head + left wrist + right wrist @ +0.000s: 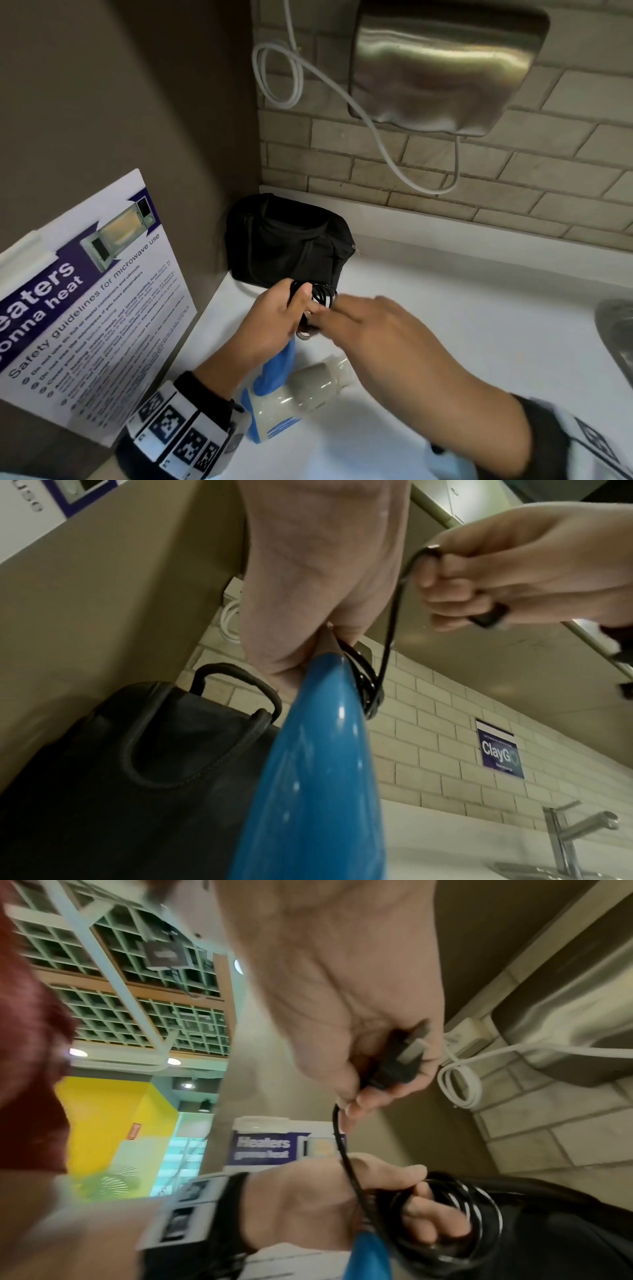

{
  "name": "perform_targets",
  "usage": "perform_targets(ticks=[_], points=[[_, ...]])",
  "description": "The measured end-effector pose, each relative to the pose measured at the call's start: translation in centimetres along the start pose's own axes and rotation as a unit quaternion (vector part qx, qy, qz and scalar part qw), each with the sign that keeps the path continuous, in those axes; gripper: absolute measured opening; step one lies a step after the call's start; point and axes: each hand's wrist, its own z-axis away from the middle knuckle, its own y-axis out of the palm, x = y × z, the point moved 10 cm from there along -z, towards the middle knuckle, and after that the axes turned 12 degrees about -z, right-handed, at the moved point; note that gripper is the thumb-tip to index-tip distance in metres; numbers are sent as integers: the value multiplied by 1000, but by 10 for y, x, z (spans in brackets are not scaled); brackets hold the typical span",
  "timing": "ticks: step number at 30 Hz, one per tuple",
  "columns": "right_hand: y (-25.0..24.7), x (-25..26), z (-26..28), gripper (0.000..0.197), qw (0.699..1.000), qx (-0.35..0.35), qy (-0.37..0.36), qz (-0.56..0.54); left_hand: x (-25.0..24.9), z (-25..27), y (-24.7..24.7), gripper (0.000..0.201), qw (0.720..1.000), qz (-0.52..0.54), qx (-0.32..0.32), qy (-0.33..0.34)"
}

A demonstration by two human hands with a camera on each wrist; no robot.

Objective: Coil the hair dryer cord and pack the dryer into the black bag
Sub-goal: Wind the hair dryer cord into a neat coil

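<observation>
A hair dryer (294,394) with a grey body and a blue handle (318,772) hangs nozzle-right above the white counter. My left hand (274,318) grips the top of the handle together with the black cord coil (317,299), whose loops (455,1221) wrap around its fingers. My right hand (370,325) sits just right of the coil and holds the black plug (397,1058) in its curled fingers, with a short run of cord (394,620) leading down to the coil. The black bag (291,243) stands in the counter's back corner, right behind both hands.
A microwave safety sign (85,301) leans against the brown panel at left. On the brick wall hang a steel hand dryer (442,65) and its white cable (284,75). A sink edge (616,329) and a tap (575,829) lie to the right.
</observation>
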Motion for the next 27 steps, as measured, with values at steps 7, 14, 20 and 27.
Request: perform_targets(ticks=[7, 14, 20, 27], points=[[18, -62, -54, 29, 990, -14, 98, -105, 4, 1, 12, 50, 990, 121, 57, -55], [54, -117, -50, 27, 985, -33, 139, -96, 6, 8, 25, 58, 973, 175, 130, -76], [76, -128, -39, 31, 945, -21, 195, -263, -9, 9, 26, 35, 979, 137, 151, -10], [99, -132, -24, 36, 748, -36, 333, -573, 1, 5, 7, 32, 997, 24, 70, -3]])
